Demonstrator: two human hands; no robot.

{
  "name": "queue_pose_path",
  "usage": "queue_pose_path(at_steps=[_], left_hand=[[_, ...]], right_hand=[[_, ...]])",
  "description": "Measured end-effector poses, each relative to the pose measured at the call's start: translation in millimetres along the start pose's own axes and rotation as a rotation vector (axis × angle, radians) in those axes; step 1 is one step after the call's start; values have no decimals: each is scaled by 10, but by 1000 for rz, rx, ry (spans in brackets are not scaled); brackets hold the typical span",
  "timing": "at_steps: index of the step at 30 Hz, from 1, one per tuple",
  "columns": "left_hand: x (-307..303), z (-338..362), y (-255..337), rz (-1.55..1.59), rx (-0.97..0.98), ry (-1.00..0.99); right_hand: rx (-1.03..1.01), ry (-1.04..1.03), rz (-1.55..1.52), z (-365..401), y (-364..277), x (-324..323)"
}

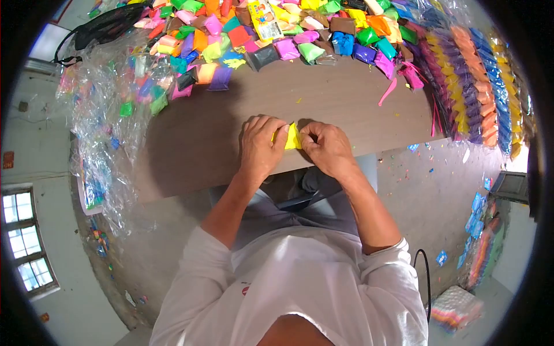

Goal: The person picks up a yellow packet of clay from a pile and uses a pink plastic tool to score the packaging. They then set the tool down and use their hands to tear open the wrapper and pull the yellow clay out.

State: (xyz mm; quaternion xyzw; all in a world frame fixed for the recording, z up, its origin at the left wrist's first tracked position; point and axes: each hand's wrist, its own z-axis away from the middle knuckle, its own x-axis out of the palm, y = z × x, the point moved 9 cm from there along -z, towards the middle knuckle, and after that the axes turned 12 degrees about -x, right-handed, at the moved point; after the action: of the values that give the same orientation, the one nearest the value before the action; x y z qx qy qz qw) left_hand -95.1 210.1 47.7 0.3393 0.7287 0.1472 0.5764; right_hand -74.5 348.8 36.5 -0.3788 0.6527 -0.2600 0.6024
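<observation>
A small yellow packet (293, 137) lies between my two hands near the front edge of the brown table (208, 124). My left hand (262, 141) rests on the table, its fingers together and its thumb against the packet's left side. On the other side, my right hand (328, 147) has its fingers curled and pinches the packet's right edge. The middle of the packet shows between the thumbs; its ends are partly covered by the fingers.
A heap of colourful packets (288, 49) covers the table's far side. Clear plastic bags (109, 132) hang over the left end. Long strips of coloured packets (476, 86) lie at the right. A black mesh bag (107, 26) sits at the back left.
</observation>
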Motion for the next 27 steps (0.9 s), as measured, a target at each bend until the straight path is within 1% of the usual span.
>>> queue_pose_path(at_steps=[1, 3, 4, 6, 7, 8, 9, 10, 11, 12, 13, 14, 15, 18, 21, 25, 27], left_hand=[[0, -5, -4, 13, -13, -19], [-24, -18, 4, 22, -26, -34], [-29, -40, -1, 80, -49, -58], [-56, -74, -15, 137, -73, -79], [-38, -87, -46, 194, -108, -124], [-13, -91, -83, 253, -144, -167], [-19, -102, -117, 252, -150, -164], [40, -114, -174, 324, -186, -243], [90, -120, -210, 395, -218, -320], [61, -130, -216, 394, -220, -313], [81, -123, -242, 423, -269, -363], [108, -107, -274, 451, -319, -413], [108, -92, -297, 449, -323, -407], [145, -51, -335, 484, -340, -395], [134, -43, -313, 452, -319, -359], [125, -52, -336, 451, -296, -321], [117, -61, -318, 451, -282, -315]], right_hand=[[-2, 1, -2, -1, 13, 15], [20, 6, -144, 4, 79, 63], [15, 7, -146, 1, 115, 84], [-16, 53, -298, -6, 171, 112], [-17, 50, -300, -14, 189, 120], [-34, 70, -396, -30, 192, 119], [-50, 90, -492, -45, 186, 128], [-53, 84, -493, -61, 188, 155], [-37, 83, -612, -87, 201, 200], [-19, 81, -732, -107, 200, 244], [-24, 75, -734, -123, 177, 248], [28, 54, -804, -127, 184, 276], [81, 32, -874, -124, 190, 308], [133, -10, -840, -109, 188, 303], [161, -34, -787, -56, 133, 318], [180, 5, -730, 7, 102, 347], [-45, 142, -550, -15, 61, 255]])
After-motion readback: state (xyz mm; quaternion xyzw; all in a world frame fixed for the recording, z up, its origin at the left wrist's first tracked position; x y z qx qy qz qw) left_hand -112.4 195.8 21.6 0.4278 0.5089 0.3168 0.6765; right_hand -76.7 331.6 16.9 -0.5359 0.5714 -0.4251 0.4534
